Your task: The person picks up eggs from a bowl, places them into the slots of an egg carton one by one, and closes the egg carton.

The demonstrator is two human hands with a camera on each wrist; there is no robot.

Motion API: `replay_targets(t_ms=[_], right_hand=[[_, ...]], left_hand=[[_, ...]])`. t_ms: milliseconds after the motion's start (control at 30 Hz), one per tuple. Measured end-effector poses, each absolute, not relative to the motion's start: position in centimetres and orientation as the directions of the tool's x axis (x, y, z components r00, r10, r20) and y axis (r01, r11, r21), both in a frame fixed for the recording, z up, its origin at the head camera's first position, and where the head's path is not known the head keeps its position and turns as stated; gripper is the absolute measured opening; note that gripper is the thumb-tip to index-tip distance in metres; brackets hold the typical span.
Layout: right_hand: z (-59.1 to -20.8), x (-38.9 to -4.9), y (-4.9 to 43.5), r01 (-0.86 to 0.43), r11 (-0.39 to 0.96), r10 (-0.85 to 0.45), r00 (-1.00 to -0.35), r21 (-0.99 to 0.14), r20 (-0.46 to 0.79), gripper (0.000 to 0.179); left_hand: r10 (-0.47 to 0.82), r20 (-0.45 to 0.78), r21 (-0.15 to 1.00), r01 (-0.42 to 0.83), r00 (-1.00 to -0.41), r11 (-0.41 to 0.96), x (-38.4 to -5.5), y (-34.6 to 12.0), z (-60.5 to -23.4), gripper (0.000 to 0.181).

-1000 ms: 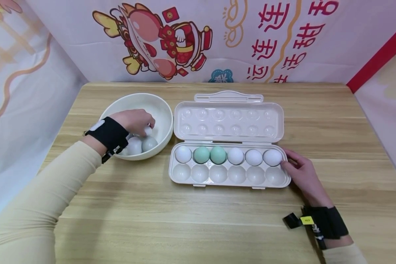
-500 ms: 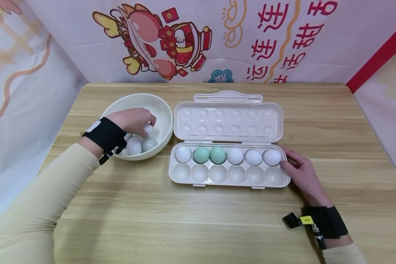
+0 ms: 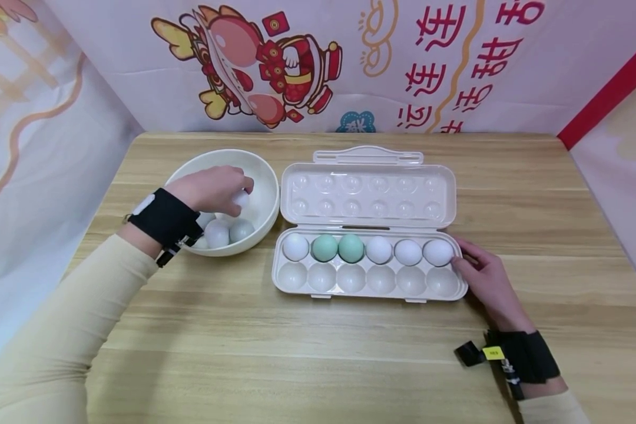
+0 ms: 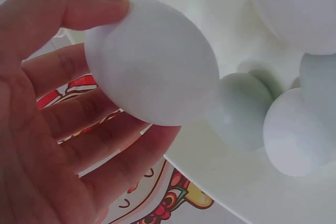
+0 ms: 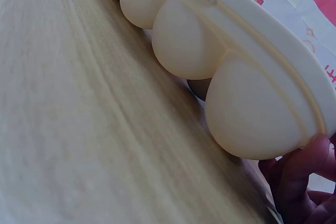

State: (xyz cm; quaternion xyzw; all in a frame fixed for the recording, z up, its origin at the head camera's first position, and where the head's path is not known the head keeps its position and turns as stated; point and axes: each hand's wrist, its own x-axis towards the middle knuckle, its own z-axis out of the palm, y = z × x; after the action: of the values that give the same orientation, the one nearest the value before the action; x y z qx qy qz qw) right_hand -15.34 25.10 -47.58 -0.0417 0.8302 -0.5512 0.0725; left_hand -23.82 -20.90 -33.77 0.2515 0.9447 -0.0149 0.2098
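Observation:
Over the cream bowl (image 3: 265, 191) my left hand (image 3: 208, 189) pinches a white egg (image 3: 241, 198) between thumb and fingers. The left wrist view shows this egg (image 4: 152, 64) up close, lifted apart from the others. Several white and pale eggs (image 3: 217, 234) lie at the bowl's near side, partly hidden by the wrist. To the right stands an egg box (image 3: 368, 197), lid folded back. Its far row holds white eggs (image 3: 378, 250) and two green eggs (image 3: 351, 248); the near row's cups are bare. My right hand (image 3: 489, 281) grips the box's right end, thumb on the rim.
Both containers stand on a wooden table (image 3: 318, 353), the bowl close beside the box's left end. A printed cloth (image 3: 381, 53) hangs behind the table's far edge. A black camera piece (image 3: 469, 354) sticks out from the right wrist strap.
My left hand has risen slightly with the white egg, and more of the egg shows. The right hand keeps its grip on the egg box's end.

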Motion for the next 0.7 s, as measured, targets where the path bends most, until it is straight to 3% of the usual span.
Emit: replay_targets(t_ms=[367, 700], right_hand=[[-47.5, -15.3, 25.1, -0.011, 0.380, -0.152, -0.987, -0.925, -0.050, 0.044], [-47.6, -15.3, 25.1, -0.021, 0.395, -0.159, -0.986, -0.918, -0.047, 0.044]], left_hand=[[0.525, -0.303, 0.057, 0.535, -0.795, 0.843, -22.7, -20.2, -32.7, 0.027], [0.557, -0.248, 0.046, 0.565, -0.793, 0.824, -21.8, -19.2, -32.2, 0.030]])
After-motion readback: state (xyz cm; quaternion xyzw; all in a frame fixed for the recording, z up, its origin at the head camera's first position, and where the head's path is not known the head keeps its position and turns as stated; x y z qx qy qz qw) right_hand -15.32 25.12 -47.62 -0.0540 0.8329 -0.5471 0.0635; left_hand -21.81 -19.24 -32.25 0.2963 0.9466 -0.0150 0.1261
